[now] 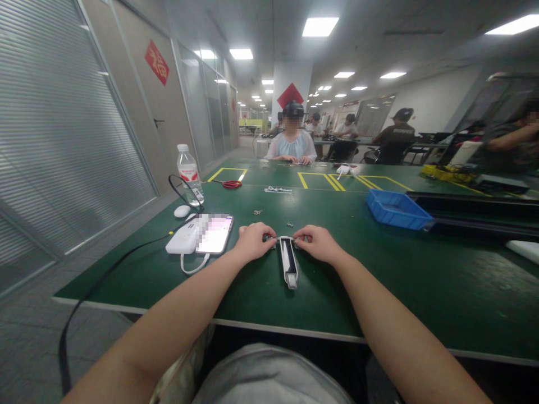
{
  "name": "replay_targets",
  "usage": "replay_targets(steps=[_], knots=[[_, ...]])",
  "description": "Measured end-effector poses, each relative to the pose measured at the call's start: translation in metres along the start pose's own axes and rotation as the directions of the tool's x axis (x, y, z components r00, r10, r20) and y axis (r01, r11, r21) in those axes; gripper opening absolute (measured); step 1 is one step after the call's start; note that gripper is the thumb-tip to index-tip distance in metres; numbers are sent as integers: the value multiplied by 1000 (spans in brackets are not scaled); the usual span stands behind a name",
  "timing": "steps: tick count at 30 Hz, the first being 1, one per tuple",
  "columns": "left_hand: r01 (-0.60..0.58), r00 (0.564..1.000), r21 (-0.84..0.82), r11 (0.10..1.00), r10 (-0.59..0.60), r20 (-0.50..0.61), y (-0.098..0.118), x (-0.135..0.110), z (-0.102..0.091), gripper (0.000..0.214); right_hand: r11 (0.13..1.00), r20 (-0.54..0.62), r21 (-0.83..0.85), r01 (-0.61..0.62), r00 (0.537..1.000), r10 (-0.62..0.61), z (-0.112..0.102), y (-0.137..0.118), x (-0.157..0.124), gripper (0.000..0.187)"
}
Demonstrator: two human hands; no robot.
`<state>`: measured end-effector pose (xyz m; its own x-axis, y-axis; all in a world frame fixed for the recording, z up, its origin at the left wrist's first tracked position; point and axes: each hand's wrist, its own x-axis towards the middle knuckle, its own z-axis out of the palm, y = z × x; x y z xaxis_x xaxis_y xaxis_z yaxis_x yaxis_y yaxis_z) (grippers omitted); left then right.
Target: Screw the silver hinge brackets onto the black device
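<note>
A long, narrow black piece with a white or silver edge lies on the green table in front of me, its pale tip pointing toward my body. My left hand pinches a small silver part at the left of its far end. On the other side, my right hand has thumb and fingers closed on the right end of the same silver crosspiece. The fingertips cover most of these ends, so their shape is unclear. Just beyond the hands lie a small metal piece and some small metal bits.
To the left are a white power bank, a phone, a black cable and a water bottle. Red-handled pliers and silver strips lie farther back. A blue tray stands right. Someone sits opposite.
</note>
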<state>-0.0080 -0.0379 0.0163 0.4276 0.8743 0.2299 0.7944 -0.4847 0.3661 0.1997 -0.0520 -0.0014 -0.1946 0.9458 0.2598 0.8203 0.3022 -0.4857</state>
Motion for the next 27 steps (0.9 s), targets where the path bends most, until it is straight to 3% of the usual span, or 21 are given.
replay_targets(steps=[16, 27], knots=[[-1, 1000, -8, 1000, 1, 3, -1, 1, 1, 17, 999, -10, 33, 22, 1000, -22, 1, 3, 0, 20], [27, 1000, -16, 1000, -27, 1, 2, -2, -1, 18, 997, 12, 72, -37, 999, 36, 1, 4, 0, 21]])
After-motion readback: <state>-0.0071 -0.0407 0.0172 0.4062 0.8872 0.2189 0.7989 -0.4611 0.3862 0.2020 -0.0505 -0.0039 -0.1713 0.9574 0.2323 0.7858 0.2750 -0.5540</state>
